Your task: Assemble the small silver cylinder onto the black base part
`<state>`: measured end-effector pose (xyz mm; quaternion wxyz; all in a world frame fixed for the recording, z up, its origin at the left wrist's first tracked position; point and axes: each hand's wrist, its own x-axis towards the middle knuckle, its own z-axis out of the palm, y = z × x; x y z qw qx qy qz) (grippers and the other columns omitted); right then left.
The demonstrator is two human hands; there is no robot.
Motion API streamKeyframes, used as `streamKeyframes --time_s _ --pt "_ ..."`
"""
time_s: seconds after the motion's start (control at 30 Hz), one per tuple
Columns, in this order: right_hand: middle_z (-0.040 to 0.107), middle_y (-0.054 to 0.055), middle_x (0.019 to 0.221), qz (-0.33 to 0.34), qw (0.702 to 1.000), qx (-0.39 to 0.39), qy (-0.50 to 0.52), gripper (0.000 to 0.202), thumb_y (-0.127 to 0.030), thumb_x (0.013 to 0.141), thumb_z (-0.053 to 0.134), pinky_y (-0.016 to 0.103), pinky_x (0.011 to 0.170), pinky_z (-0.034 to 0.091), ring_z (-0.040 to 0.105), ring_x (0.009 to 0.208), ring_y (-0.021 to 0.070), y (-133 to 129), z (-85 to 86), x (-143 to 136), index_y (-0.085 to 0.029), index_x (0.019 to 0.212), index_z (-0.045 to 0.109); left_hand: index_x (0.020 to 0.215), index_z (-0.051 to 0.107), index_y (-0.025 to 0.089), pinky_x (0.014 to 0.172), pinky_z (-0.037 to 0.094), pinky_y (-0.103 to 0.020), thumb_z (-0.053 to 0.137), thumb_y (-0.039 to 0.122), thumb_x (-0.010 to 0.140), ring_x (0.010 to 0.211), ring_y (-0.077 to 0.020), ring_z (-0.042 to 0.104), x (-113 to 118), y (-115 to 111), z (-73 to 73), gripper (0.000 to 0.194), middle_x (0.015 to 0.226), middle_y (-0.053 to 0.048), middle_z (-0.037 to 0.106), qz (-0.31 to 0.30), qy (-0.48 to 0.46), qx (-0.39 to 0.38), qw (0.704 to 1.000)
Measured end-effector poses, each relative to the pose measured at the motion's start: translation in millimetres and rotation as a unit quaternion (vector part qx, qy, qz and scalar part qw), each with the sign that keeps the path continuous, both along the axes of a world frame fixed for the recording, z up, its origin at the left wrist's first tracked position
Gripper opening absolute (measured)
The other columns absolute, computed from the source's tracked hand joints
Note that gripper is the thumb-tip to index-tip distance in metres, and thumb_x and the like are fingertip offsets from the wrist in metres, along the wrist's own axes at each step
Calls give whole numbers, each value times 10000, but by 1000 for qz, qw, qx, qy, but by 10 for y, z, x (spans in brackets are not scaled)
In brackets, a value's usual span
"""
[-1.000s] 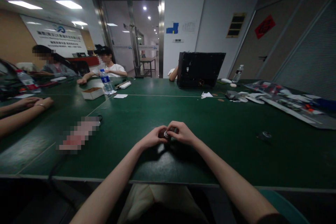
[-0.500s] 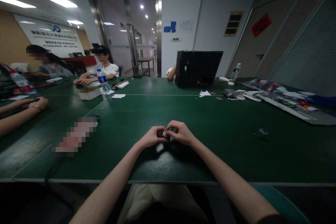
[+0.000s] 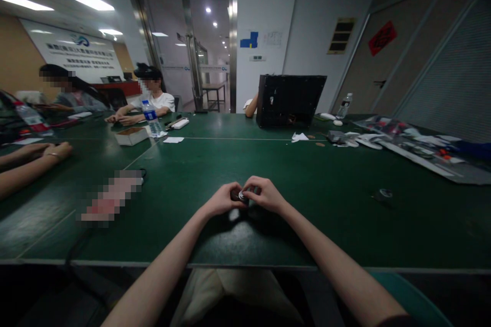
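Observation:
Between my two hands, just above the green table (image 3: 215,163), is a small dark round object with a whitish top (image 3: 241,195); its kind is too small to make out. My left hand (image 3: 223,199) is closed around its left side, thumb below and fingers above. My right hand (image 3: 264,193) pinches at its whitish top from the right, with the fingertips pressed together. The fingers hide much of the object. Off to the right lies another small dark object with a pale marking (image 3: 383,194), apart from both hands.
A blurred pinkish flat item (image 3: 111,198) with a cable lies left. Behind it are an open box (image 3: 132,136) and a water bottle (image 3: 152,118). A black case (image 3: 291,101) stands at the back. A cluttered grey board (image 3: 422,156) lies right. Another person's hands (image 3: 57,152) rest at left.
My hands stay in nearly the same place and keep their hold on the small dark object. The view has shifted very slightly; the other people's hands have moved a little.

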<state>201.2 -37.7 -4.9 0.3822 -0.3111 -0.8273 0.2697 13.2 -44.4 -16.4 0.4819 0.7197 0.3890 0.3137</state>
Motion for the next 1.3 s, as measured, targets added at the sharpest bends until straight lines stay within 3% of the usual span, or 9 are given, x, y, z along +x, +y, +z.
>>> streamKeyframes --time_s 0.3,0.6,0.97,1.13,1.3 --pt "618 34 815 -4 1000 1 4 79 -225 798 628 217 578 424 565 667 117 8 -1 12 -169 786 683 930 597 127 679 422 -228 641 121 678 711 -131 548 -20 -35 78 256 798 9 597 -43 16 12 999" --pt "627 43 852 6 1000 -4 1 98 -205 810 607 216 573 424 570 669 116 4 22 12 -173 813 700 869 520 152 643 417 -230 731 237 652 684 -128 531 2 -12 -17 314 749 35 549 11 22 33 999" --pt "626 38 836 3 1000 9 1 86 -195 804 611 227 600 433 568 678 121 7 6 -2 -178 803 695 913 584 139 686 423 -220 645 137 680 736 -132 539 -14 -46 79 240 819 11 569 -29 21 31 999" --pt "626 34 827 3 1000 10 -2 85 -176 795 607 223 604 436 570 678 119 -6 29 0 -176 790 693 946 553 147 685 422 -224 700 188 668 738 -133 528 -4 -58 63 317 831 12 562 -8 20 38 999" --pt "625 37 832 0 1000 2 -5 80 -191 797 611 216 572 427 570 664 117 -7 31 7 -171 793 688 860 514 151 643 419 -224 715 224 672 677 -122 515 1 -33 12 284 742 34 528 9 23 42 999"
